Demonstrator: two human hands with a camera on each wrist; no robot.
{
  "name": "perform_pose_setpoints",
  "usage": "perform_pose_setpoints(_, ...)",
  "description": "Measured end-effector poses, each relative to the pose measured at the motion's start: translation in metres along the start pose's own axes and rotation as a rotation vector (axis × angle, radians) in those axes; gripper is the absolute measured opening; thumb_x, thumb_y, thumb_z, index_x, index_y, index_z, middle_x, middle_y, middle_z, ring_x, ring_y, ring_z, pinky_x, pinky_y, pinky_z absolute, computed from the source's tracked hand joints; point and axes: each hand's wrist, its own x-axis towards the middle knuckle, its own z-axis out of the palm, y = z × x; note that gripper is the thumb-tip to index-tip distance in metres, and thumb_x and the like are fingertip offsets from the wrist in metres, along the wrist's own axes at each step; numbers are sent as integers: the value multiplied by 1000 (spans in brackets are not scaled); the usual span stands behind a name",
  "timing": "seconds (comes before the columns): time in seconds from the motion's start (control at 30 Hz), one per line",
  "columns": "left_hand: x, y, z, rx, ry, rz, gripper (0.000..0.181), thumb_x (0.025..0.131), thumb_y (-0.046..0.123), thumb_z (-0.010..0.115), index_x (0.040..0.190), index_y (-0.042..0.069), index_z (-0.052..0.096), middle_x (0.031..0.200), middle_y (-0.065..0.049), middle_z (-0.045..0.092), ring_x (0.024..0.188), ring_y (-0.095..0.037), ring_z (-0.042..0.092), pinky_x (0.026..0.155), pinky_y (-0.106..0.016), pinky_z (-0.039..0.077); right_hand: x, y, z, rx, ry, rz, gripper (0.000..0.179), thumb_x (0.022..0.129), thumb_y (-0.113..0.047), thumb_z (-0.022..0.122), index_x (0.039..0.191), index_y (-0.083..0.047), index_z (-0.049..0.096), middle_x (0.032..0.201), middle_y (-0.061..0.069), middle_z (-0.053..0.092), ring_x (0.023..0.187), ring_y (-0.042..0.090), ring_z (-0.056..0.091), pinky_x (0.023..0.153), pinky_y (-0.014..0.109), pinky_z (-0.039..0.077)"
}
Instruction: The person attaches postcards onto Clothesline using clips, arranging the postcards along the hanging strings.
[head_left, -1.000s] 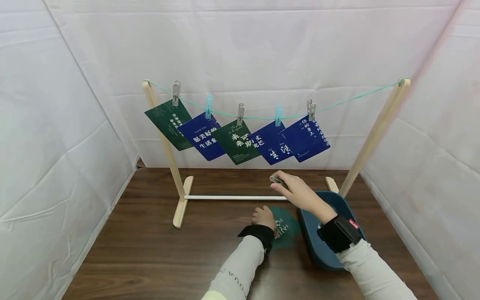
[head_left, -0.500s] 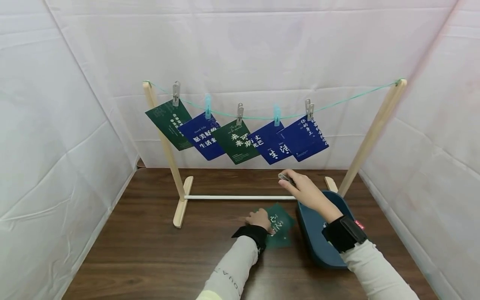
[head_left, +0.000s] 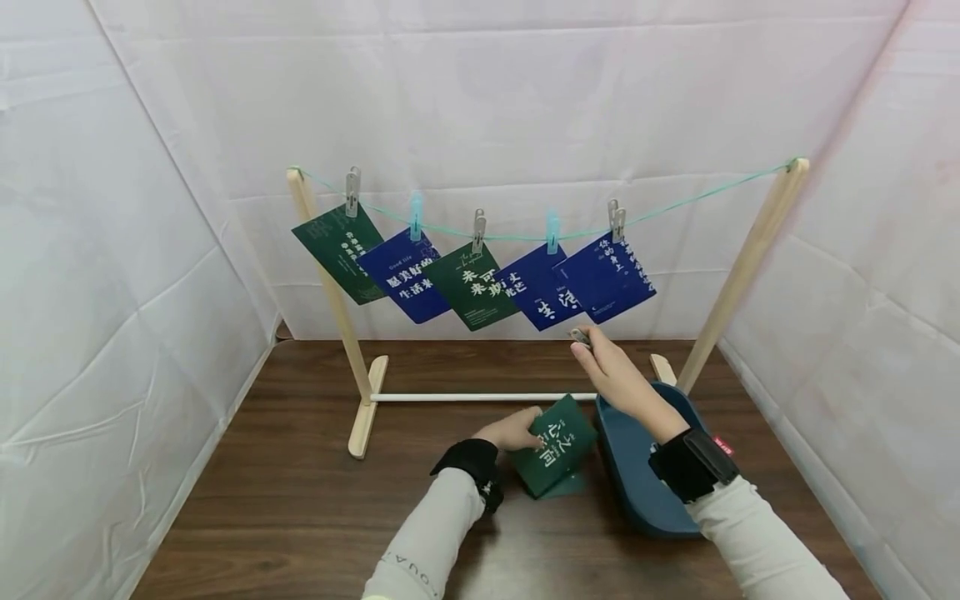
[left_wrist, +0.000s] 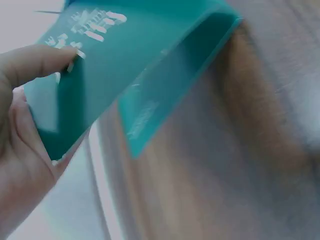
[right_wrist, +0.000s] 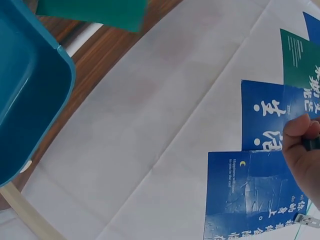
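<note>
In the head view my left hand point(head_left: 510, 430) holds a green card point(head_left: 561, 442) with white characters, lifted at a tilt off the table. The thumb presses on its face in the left wrist view. Below it lies a second green card point(head_left: 566, 486), mostly hidden; the left wrist view shows part of this lower card point(left_wrist: 150, 115) too. My right hand point(head_left: 618, 379) pinches a grey clothespin point(head_left: 580, 337) between thumb and fingers, just below the hanging cards. Nearest above it is a blue card point(head_left: 606, 279) clipped by a grey clothespin point(head_left: 617, 222).
A thin green cord point(head_left: 697, 200) runs between two wooden posts point(head_left: 742, 279). Several green and blue cards hang from it on grey and light-blue clothespins. A dark blue basin point(head_left: 628, 458) stands under my right forearm. A white bar point(head_left: 465, 397) joins the stand's feet.
My left hand has slid left and raised the upper green card from the table, uncovering part of another beneath. The right hand, with its clothespin, has moved slightly right and up.
</note>
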Motion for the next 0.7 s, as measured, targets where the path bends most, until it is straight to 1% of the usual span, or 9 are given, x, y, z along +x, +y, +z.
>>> perform_pose_setpoints(0.07,-17,29,-14,-52,39,30,20,89,12,66,100,8,50,96,-6,61,86,-15,59,72,-27,49,-2,2,-3,-16,42,-9,42,104,-24,33,132,7,35,112,27,54,96,34,56,80,45,46)
perform_pose_setpoints(0.1,-23,40,-19,-66,78,74,17,89,10,65,98,6,51,92,-8,60,81,-16,58,69,-26,47,-2,2,-4,-31,69,-18,40,104,-23,36,131,7,36,108,25,56,91,31,56,76,42,46)
perform_pose_setpoints(0.17,-38,71,-29,-94,152,92,14,90,5,62,99,1,52,92,-14,61,79,-20,57,68,-26,45,-3,3,-8,-62,137,-49,38,102,-20,42,128,6,40,100,22,58,82,26,57,69,37,45)
perform_pose_setpoints(0.3,-46,101,-39,-107,280,165,19,97,15,52,111,2,51,94,-16,60,75,-19,55,64,-24,40,-2,3,-21,-120,279,-137,33,96,-16,54,120,7,51,99,20,56,78,20,53,66,30,43)
perform_pose_setpoints(0.37,-47,113,-43,-123,310,157,24,101,18,45,120,4,46,98,-13,60,75,-16,55,65,-24,40,1,0,-31,-138,329,-170,32,93,-14,59,116,7,55,96,19,50,76,17,44,65,27,38)
perform_pose_setpoints(0.47,-48,127,-50,-143,307,137,31,104,19,35,132,6,34,90,-9,53,66,-16,47,62,-27,36,6,-5,-48,-159,367,-187,30,90,-11,64,112,9,59,88,17,40,73,16,33,65,27,29)
perform_pose_setpoints(0.57,-48,141,-60,-192,278,125,33,103,15,34,134,6,28,83,-7,46,62,-19,46,60,-28,42,11,-12,-67,-175,374,-181,29,88,-10,65,110,9,59,83,15,38,74,18,31,67,29,25)
perform_pose_setpoints(0.63,-51,150,-66,-212,251,133,35,102,12,37,135,6,26,89,-10,49,66,-23,53,60,-29,49,14,-15,-79,-193,383,-176,28,87,-9,66,108,10,59,81,15,40,75,20,32,69,30,26)
perform_pose_setpoints(0.7,-53,158,-71,-211,227,152,34,101,9,41,132,5,27,103,-16,54,80,-28,62,63,-31,55,15,-17,-91,-200,405,-166,28,86,-7,67,106,11,59,80,16,44,76,21,36,70,30,28)
